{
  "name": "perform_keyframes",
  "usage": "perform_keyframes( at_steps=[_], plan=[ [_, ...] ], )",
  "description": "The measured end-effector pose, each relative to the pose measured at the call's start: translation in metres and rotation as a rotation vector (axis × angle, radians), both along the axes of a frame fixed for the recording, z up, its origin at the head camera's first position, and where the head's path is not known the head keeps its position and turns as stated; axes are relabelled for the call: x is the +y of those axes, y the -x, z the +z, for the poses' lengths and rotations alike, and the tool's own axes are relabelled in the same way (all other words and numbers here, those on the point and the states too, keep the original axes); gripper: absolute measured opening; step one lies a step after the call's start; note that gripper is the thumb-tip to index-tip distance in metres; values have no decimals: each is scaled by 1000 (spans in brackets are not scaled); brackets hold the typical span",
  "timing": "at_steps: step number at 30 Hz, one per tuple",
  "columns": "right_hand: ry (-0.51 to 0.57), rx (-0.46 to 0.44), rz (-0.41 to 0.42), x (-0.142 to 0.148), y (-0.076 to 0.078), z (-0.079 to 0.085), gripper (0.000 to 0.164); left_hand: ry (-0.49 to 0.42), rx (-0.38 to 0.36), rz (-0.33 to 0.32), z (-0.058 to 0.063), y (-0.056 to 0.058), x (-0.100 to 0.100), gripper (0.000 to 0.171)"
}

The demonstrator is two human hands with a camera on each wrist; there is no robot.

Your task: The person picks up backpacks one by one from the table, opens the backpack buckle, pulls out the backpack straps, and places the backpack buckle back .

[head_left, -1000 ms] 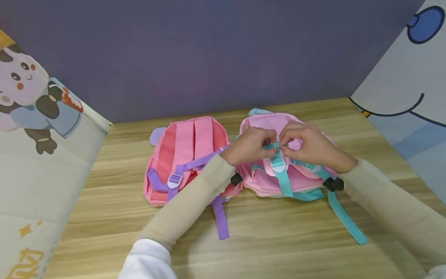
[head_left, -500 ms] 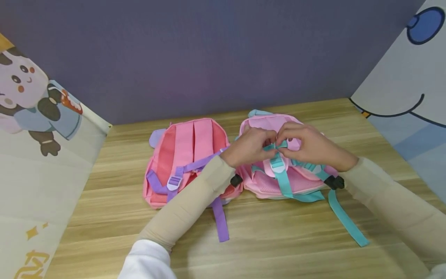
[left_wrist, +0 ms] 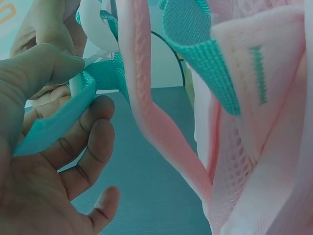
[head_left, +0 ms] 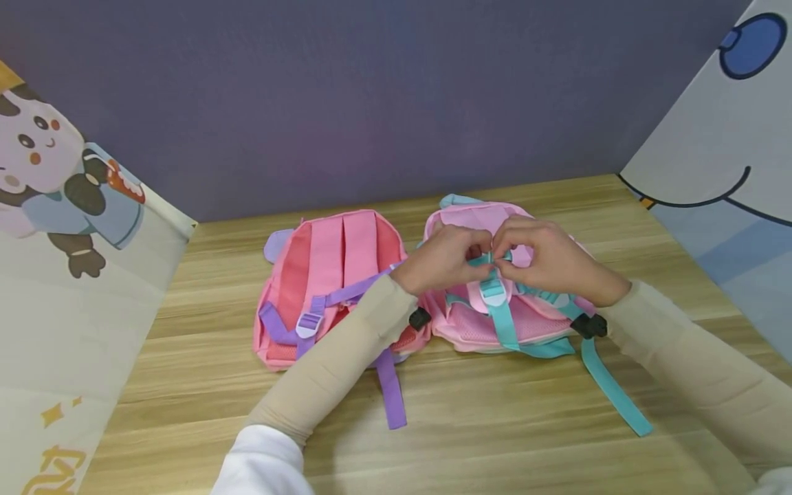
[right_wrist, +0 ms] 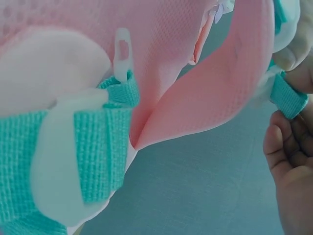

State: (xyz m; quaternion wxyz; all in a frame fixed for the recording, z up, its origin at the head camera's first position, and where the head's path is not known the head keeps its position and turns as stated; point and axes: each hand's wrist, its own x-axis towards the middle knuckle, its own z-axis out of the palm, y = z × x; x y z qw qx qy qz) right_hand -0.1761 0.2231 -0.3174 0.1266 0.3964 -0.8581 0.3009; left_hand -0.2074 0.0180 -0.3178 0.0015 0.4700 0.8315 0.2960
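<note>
A light pink backpack (head_left: 454, 328) with teal straps lies on the wooden table, its strap side up. Over it, my left hand (head_left: 442, 258) and my right hand (head_left: 547, 258) meet fingertip to fingertip at a teal webbing strap. The left thumb and fingers pinch this strap (left_wrist: 61, 120), whose loose end hangs across the palm in the left wrist view. Beside the thumb a small whitish plastic piece (left_wrist: 97, 56) shows. The right fingers pinch the webbing (right_wrist: 288, 98) from the other side. Just below the hands sits a white strap buckle (head_left: 493, 292).
A second, deeper pink backpack (head_left: 328, 240) with purple straps (head_left: 391, 392) lies to the left, under the left forearm. Another teal strap end (head_left: 612, 388) trails toward the table's front right. A dark panel (head_left: 396, 103) stands behind the table (head_left: 495, 426), printed walls at both sides.
The hands stay in nearly the same place, with small finger shifts at the teal strap. Both backpacks lie as before.
</note>
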Motion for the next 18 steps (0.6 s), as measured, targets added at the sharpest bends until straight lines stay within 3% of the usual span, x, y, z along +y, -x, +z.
perform_keyframes(
  at_steps=[5,11,18],
  plan=[
    [13,5,0,2,0,-2,14,-40,-8,-20,-3,1,0,18],
    [63,15,-22,6,-1,0,27,1,-13,27,-5,2,-5,17],
    [66,1,21,4,-1,4,28,39,66,25,-5,2,-6,16]
  ],
)
